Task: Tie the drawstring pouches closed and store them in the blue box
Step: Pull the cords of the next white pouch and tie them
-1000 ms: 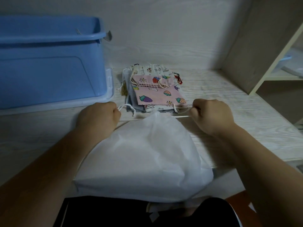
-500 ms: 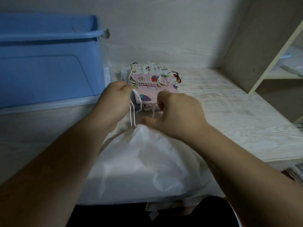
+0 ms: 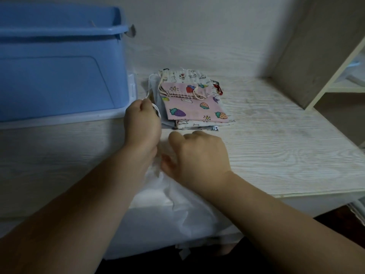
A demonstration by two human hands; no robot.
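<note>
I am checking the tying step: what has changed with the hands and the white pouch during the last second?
Both hands moved inward from the sideways pull. The left hand now grips the drawstring beside the stack of printed pouches; the right hand curls at the neck of the white pouch, its hold hidden. The blue box and the stack stayed.

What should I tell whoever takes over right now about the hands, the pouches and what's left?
Left hand grips the drawstring; right hand pinches the white pouch at its gathered mouth.
The pouch hangs over the near edge of the table; printed pouches are stacked beyond it, right of the blue box.
Done: mouth gathered; no knot visible.
Left: tie it, box it, then do the stack.
</note>
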